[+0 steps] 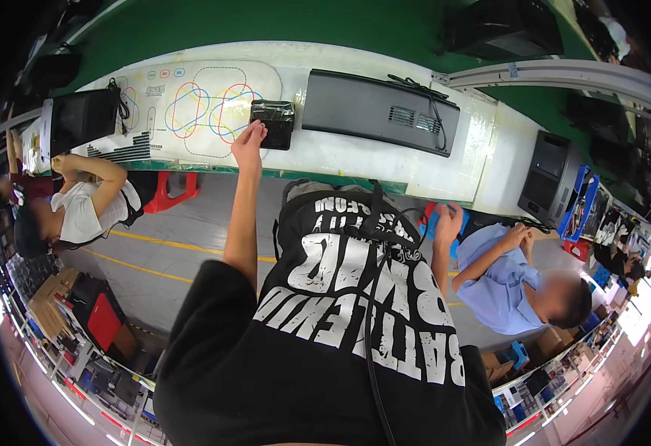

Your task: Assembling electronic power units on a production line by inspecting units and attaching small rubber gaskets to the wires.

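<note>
Your left hand (pixel 249 141) reaches up to the 12 o'clock side of your torso, fingers loosely extended, fingertips touching the left edge of a small black pouch (pixel 272 123) that lies flat on the white surface (pixel 355 152). No pinch is visible; the hand rests against the pouch rather than enclosing it. What the pouch contains cannot be determined: its glossy top is closed to view.

Your right hand (pixel 447 223) sits at 3 o'clock from your chest, below the surface edge, fingers curled around a blue object (pixel 433 221). Most of that object is covered by the hand and your shirt, so its kind cannot be told.

At 9 o'clock from the pouch, touching it, lies a white mat (pixel 192 104) printed with coloured looping lines. At 3 o'clock from the pouch, just beside it, lies a long dark grey panel (pixel 380 111) with a vent grille and a black cable (pixel 426 100) draped over its right end.

At far 3 o'clock a blue bin (pixel 584 197) stands tilted; its contents are dark and too small to identify.

A seated person in a white shirt (pixel 80 212) is at 9 o'clock; another in a light blue shirt (pixel 500 286) is at 4 o'clock, hands together near the surface edge. Your own black printed shirt (pixel 340 320) blocks the lower centre of the view. Shelving at the lower rim is distorted and unreadable.
</note>
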